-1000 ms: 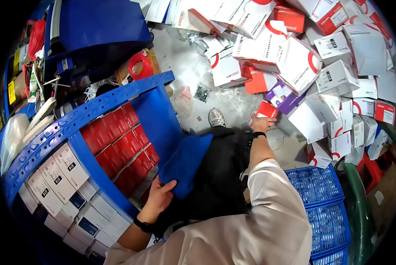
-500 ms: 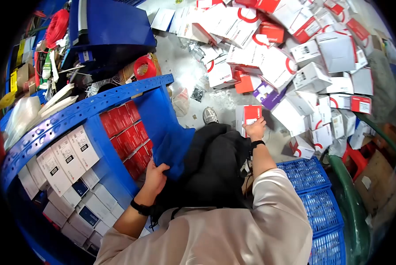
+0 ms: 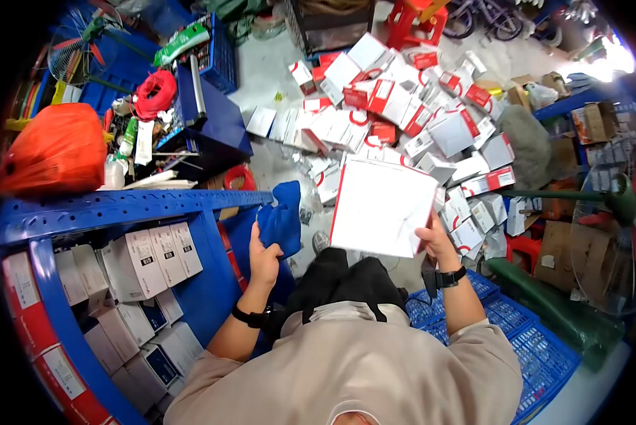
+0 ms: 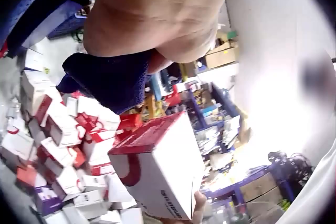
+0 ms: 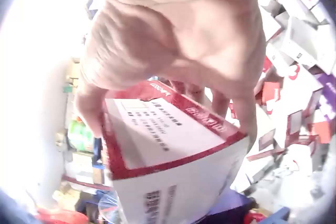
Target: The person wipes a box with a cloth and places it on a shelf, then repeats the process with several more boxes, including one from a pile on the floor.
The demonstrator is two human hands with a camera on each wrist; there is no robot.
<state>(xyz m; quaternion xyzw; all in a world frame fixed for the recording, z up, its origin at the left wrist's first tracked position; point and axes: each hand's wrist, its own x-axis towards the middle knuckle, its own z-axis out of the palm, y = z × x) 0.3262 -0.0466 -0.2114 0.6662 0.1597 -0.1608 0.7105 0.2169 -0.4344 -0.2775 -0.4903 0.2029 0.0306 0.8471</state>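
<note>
My right hand (image 3: 440, 242) grips a white and red cardboard box (image 3: 383, 205) by its right edge, up in front of my lap. In the right wrist view, thumb and fingers span the red-bordered, printed end of the box (image 5: 168, 134). A bunched blue cloth (image 3: 282, 221) is pinched in my left hand (image 3: 265, 263), beside the blue rack. Seen from the left wrist, the cloth (image 4: 107, 79) hangs from the fingers, with the box (image 4: 157, 166) apart from it.
A heap of white and red boxes (image 3: 449, 134) covers the floor ahead. At left stands a blue rack (image 3: 141, 202) stacked with white boxes (image 3: 148, 258). Blue plastic crates (image 3: 516, 329) stand at my right, beside a green wrapped roll (image 3: 552, 304). An orange bag (image 3: 55, 152) is at far left.
My right hand has lifted the box from near the floor to in front of me. The left hand, still with the blue cloth, has come up beside the rack. The head view has tilted up.
</note>
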